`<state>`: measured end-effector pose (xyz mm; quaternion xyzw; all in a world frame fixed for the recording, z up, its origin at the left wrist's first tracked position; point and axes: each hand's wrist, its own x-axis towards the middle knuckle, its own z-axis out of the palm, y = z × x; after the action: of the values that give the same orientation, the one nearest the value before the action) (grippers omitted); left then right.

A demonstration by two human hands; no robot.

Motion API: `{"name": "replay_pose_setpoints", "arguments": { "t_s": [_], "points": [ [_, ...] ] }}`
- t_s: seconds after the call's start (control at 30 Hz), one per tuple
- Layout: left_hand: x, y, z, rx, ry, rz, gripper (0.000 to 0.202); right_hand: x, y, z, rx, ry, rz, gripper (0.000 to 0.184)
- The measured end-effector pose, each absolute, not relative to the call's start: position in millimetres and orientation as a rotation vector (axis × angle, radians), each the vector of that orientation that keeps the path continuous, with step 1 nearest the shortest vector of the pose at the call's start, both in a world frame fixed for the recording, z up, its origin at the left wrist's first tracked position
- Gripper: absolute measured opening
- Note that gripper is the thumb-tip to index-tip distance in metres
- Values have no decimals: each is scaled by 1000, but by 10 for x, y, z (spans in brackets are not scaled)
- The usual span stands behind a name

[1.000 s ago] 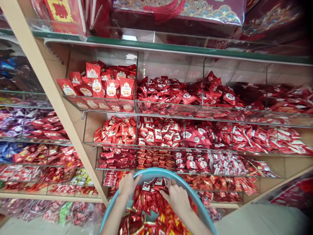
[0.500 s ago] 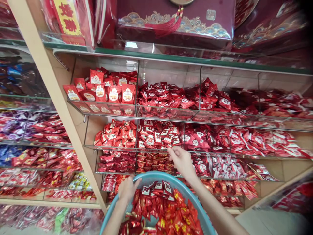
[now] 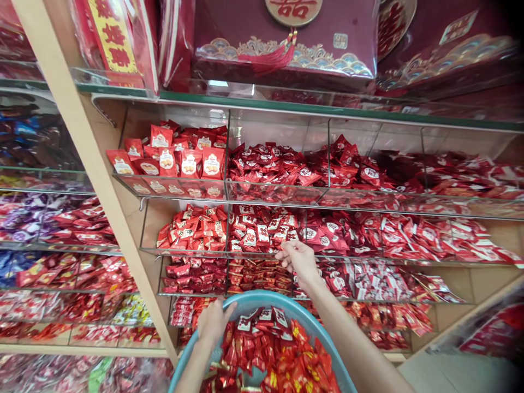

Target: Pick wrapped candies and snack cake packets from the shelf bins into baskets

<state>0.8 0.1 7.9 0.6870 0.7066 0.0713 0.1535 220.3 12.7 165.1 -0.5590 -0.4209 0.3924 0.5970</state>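
Note:
A light blue basket [image 3: 262, 299] full of red and gold candy packets [image 3: 278, 349] sits low in the middle. My left hand [image 3: 213, 322] grips its far rim, fingers curled over the edge. My right hand [image 3: 300, 261] is raised at the front edge of the clear bin holding red packets with white labels [image 3: 262, 229], its fingers loosely spread and nothing visible in them.
Clear acrylic bins [image 3: 270, 191] of red wrapped sweets fill several tiers. A slanted wooden upright [image 3: 94, 164] divides them from bins of purple, blue and red sweets at the left. Large maroon gift boxes [image 3: 286, 43] stand on the top glass shelf.
My right hand left the basket's packets and rose to the second-tier bin. The left hand stayed on the rim. The view tilted up slightly.

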Motion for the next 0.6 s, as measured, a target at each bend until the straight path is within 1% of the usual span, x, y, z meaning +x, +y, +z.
{"name": "replay_pose_setpoints", "arguments": {
  "t_s": [0.1, 0.27, 0.47, 0.53, 0.6],
  "points": [
    [6, 9, 59, 1979, 2028, 217, 43, 2232, 133, 1648, -1295, -1031, 811, 23],
    [13, 19, 59, 1973, 2047, 203, 46, 2324, -11, 1708, -1316, -1186, 535, 22],
    [22, 21, 57, 1973, 2023, 220, 44, 2421, -369, 1651, -1407, -1497, -35, 13],
    [25, 20, 47, 1988, 2027, 224, 45, 2429, -471, 1613, -1366, -1629, -88, 12],
    [26, 19, 39, 1997, 2031, 229, 45, 2413, -540, 1581, -1327, -1770, -21, 10]
  ]
}}
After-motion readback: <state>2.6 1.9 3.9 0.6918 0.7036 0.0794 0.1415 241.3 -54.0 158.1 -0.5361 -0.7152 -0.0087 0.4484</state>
